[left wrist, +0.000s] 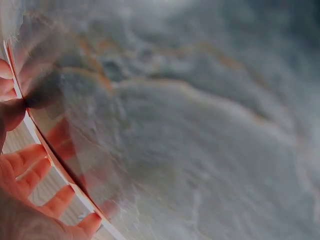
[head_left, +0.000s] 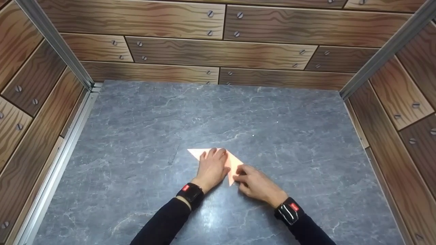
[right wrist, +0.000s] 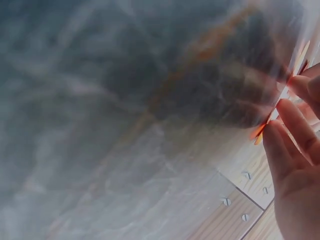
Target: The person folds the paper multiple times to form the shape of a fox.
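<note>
A pale orange paper sheet (head_left: 234,160), folded with pointed corners, lies on the grey marbled surface. My left hand (head_left: 211,169) rests over its middle with fingers spread, hiding part of the sheet. In the left wrist view, the left fingertips (left wrist: 62,197) press along the paper (left wrist: 55,157), seen nearly edge-on. My right hand (head_left: 257,183) is at the paper's right side, near its lower point. In the right wrist view, the right fingertips (right wrist: 272,131) touch down along the paper, with a small orange corner (right wrist: 257,134) showing beside them.
The grey marbled tabletop (head_left: 153,115) spreads around both hands. Wood-plank-patterned walls (head_left: 177,51) stand at the back and both sides, with metal posts (head_left: 56,44) in the corners. A metal rail (head_left: 56,163) runs along the left edge.
</note>
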Demonstrator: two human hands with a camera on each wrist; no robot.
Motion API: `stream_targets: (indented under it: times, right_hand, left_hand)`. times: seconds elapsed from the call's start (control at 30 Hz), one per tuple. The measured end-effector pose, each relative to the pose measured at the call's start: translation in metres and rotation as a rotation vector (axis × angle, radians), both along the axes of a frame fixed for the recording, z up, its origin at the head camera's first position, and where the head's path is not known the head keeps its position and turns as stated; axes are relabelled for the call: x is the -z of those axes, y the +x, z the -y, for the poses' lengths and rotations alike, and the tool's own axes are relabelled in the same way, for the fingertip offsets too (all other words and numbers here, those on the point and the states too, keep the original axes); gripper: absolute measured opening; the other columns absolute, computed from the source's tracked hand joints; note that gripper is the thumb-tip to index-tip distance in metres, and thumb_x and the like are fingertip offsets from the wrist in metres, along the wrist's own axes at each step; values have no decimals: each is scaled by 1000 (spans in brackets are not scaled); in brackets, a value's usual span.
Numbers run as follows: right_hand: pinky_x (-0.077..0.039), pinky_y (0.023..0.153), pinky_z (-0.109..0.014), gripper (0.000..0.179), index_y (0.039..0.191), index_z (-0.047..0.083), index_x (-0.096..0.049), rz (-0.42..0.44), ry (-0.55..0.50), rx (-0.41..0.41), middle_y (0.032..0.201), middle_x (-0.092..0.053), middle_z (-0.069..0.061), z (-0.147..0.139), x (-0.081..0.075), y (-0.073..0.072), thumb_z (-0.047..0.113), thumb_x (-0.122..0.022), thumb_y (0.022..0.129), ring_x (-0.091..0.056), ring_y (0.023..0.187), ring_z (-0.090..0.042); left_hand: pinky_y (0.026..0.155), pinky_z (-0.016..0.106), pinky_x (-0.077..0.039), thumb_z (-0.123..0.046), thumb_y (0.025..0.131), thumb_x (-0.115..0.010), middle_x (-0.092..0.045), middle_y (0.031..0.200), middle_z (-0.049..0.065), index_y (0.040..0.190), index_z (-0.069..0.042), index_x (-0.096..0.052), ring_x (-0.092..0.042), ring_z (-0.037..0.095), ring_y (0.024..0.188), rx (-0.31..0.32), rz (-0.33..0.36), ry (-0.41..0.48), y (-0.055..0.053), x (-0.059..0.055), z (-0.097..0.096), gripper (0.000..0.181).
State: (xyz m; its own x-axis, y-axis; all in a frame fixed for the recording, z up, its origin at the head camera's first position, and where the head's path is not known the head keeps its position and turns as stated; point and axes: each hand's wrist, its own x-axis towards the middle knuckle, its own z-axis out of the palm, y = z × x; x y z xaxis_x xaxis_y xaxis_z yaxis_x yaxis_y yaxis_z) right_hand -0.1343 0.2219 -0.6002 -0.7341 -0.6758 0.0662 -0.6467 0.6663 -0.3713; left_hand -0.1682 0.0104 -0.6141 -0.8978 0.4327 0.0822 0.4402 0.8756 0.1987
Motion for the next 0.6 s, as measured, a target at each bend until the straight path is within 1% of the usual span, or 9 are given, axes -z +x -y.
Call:
stream_targets:
  times: [0.1, 0.17, 0.27, 0.37, 0.47, 0.57, 0.6]
  right_hand:
    - [-56, 87, -37, 34, 121, 9, -78, -20, -5, -8, 114, -62, -4, 0, 0, 1, 10, -70, 87, -60, 99, -18]
    - [-56, 85, -36, 35, 121, 11, -78, -14, 1, -4, 113, -62, -3, 1, -1, 0, 11, -70, 87, -59, 97, -16]
    - [-55, 84, -35, 34, 120, 11, -78, 1, 3, 0, 112, -61, -3, 1, -2, 0, 10, -70, 87, -58, 96, -15]
    - [-55, 84, -35, 33, 119, 11, -79, 14, 2, 4, 112, -61, -3, 1, -3, -1, 10, -70, 87, -58, 96, -15]
    - [-55, 83, -35, 32, 117, 10, -79, 16, 4, 2, 111, -61, -3, 2, -4, -2, 11, -71, 86, -57, 95, -15]
    - [-55, 81, -34, 30, 115, 9, -80, 17, -6, -13, 108, -61, -2, 1, -4, -4, 12, -71, 86, -57, 93, -14]
    - [-55, 80, -35, 26, 112, 9, -80, 21, -22, -21, 107, -62, -3, 1, -4, -6, 13, -72, 88, -57, 92, -15]
  left_hand:
    - [108, 63, -40, -41, 97, -69, -56, 145, 1, 140, -12, -63, -48, 31, 137, 3, -14, 16, 0, 1, 0, 52]
    - [108, 64, -40, -40, 97, -69, -57, 144, 2, 136, -13, -63, -49, 32, 136, 10, -26, 27, 1, 1, -1, 48]
    - [108, 67, -39, -37, 97, -69, -58, 142, 3, 126, -13, -66, -50, 36, 136, 25, -34, 53, 2, 2, -1, 37]
    - [109, 70, -37, -36, 97, -69, -59, 142, 5, 116, -13, -67, -49, 39, 136, 36, -21, 81, 2, 2, -1, 29]
    - [111, 71, -34, -39, 96, -71, -58, 144, 6, 110, -13, -67, -48, 41, 138, 40, 5, 103, 3, 3, 0, 30]
    - [112, 72, -32, -43, 93, -74, -57, 145, 7, 110, -14, -67, -47, 42, 139, 39, 19, 107, 4, 4, 0, 34]
    - [112, 71, -32, -44, 92, -74, -57, 145, 7, 109, -14, -67, -46, 41, 139, 39, 19, 105, 4, 4, 0, 35]
